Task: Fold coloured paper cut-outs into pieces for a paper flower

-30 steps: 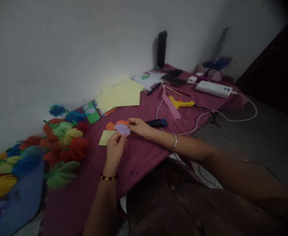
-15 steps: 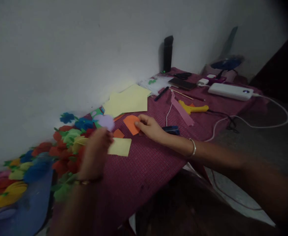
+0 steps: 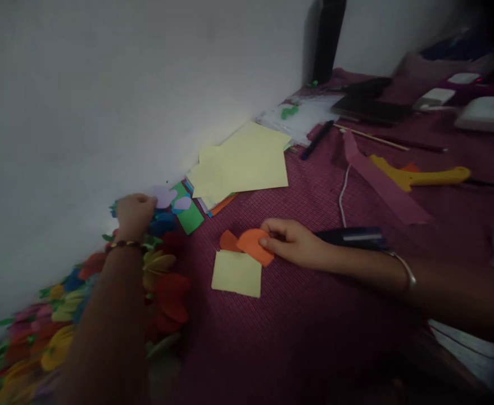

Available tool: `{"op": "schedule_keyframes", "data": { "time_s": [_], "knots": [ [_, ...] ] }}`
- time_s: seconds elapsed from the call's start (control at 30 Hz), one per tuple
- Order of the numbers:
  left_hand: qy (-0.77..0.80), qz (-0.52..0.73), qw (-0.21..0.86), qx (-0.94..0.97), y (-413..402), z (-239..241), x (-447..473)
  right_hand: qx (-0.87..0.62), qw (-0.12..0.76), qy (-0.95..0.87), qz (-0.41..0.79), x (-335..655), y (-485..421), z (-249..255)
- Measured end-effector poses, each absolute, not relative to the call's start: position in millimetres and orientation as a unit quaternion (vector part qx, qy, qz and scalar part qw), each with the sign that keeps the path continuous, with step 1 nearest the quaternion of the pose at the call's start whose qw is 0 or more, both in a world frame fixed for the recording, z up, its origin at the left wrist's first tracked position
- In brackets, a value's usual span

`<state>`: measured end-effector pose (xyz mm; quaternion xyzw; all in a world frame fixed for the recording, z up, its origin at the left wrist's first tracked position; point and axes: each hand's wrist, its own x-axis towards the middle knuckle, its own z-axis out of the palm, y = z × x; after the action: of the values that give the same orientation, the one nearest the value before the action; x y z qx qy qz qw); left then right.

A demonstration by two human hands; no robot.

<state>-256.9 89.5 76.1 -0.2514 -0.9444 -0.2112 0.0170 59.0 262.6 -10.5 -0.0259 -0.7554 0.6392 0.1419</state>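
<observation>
Paper shapes are what both my hands are busy with. My left hand (image 3: 135,212) has reached to the wall edge of the cloth-covered floor mat (image 3: 314,315), fingers closed on a lilac paper piece (image 3: 163,196) just above the paper flowers (image 3: 162,281). My right hand (image 3: 291,243) pinches an orange paper piece (image 3: 253,245) flat on the mat, beside a yellow note (image 3: 237,273). To set the lilac piece down well, I judge I should lay it lightly clear of the flowers, keeping the orange one pinned. Half a second ago my left hand was nearer the middle, the lilac piece lifted; the orange piece has stayed under my right fingers.
</observation>
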Motion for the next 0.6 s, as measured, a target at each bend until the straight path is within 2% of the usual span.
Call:
{"op": "schedule_keyframes", "data": {
  "time_s": [0.1,0.33,0.6],
  "knots": [
    [-0.963,-0.129,0.065,-0.228,92,70,-266,-0.026,0.091,-0.766,0.636,60,264,-10],
    [-0.959,-0.054,0.05,-0.273,99,69,-274,-0.009,-0.017,-0.8,0.599,66,262,-5],
    [-0.887,0.01,-0.13,-0.442,115,48,-292,-0.003,-0.036,-0.814,0.579,67,262,0]
  ]
}}
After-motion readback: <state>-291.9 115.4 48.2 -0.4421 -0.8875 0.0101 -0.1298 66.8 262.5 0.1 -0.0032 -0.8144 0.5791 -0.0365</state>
